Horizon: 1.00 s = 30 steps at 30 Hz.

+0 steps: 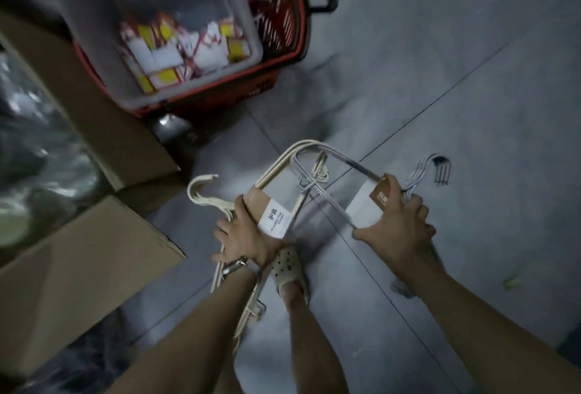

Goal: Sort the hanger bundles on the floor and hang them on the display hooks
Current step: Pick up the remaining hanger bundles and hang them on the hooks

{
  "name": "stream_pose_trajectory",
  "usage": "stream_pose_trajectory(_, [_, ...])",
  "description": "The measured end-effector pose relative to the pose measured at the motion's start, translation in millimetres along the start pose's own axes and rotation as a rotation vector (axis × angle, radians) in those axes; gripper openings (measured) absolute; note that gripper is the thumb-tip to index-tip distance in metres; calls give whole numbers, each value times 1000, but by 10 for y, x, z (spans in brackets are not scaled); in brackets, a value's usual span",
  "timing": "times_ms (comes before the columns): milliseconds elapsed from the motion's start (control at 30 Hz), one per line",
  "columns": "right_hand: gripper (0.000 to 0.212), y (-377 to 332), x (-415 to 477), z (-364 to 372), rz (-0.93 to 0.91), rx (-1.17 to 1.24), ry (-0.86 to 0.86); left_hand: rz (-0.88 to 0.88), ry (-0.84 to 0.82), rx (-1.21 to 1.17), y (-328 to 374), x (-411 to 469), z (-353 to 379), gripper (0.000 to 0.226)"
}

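My left hand grips a bundle of cream hangers at its brown and white paper sleeve; the bundle's cream hooks curve out to the left. A second bundle, of grey hangers, is gripped by my right hand at a brown and white label, its grey hooks sticking out to the right. The two bundles cross each other above the grey tiled floor. No display hooks are in view.
A red shopping basket holding a clear bin of white and yellow packets stands ahead on the left. Open cardboard boxes line the left side. My foot in a cream perforated clog is below the hangers.
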State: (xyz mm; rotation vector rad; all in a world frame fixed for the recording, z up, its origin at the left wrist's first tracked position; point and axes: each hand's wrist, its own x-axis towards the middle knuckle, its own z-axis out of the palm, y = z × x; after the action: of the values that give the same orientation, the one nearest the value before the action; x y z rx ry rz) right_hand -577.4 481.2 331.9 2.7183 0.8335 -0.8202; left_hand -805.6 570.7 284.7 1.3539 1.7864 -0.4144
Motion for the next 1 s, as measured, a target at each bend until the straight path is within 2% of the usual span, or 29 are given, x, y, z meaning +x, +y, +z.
stream_pose_trajectory(133, [136,44,-547,-638,80,138,58,79,-3,-9,363,-622,-492,135])
stream_pose_trajectory(233, [135,130,-1045,-1100,169,231,114,173,23,-32,613,-1112,-881,129])
stream_pose_trajectory(567, [141,768,-3021,-2356,453,626,407,582,68,47,1177,-3000,-1967,129])
stream_pose_trajectory(800, [134,1513,-4133,-2916,652,792,653,854,-13,40,1564,-4423,-1903,131])
stream_pose_trajectory(1000, [135,2476,-5024,-3144,822,869,799,1120,-114,139,1805,-5586,-1351,130])
